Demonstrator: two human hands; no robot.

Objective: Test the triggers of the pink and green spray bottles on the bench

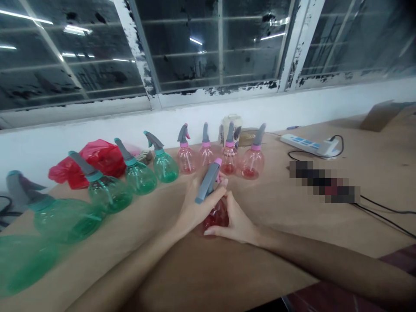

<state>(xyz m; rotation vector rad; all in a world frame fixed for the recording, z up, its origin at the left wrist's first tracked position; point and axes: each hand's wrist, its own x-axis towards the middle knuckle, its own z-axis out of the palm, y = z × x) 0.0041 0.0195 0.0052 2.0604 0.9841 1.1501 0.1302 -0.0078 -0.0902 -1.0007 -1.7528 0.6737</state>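
Observation:
In the middle of the head view a spray bottle [217, 216] with a clear pink body, pink liquid and a grey trigger head stands between my hands. My left hand [197, 195] is closed around its neck, just under the grey head. My right hand [239, 220] grips the round body from the right, thumb across the front. Behind it is a row of pink spray bottles [250, 167] with grey heads. To the left runs a row of green spray bottles [110, 195], the nearest one cut off by the frame edge.
A red plastic bag [100, 156] lies behind the green bottles. Toward the right are a white power strip [305, 145] with a black cable, a blurred-out dark object [323, 182] with cords, and a cardboard box [378, 116]. A window wall borders the table [273, 203].

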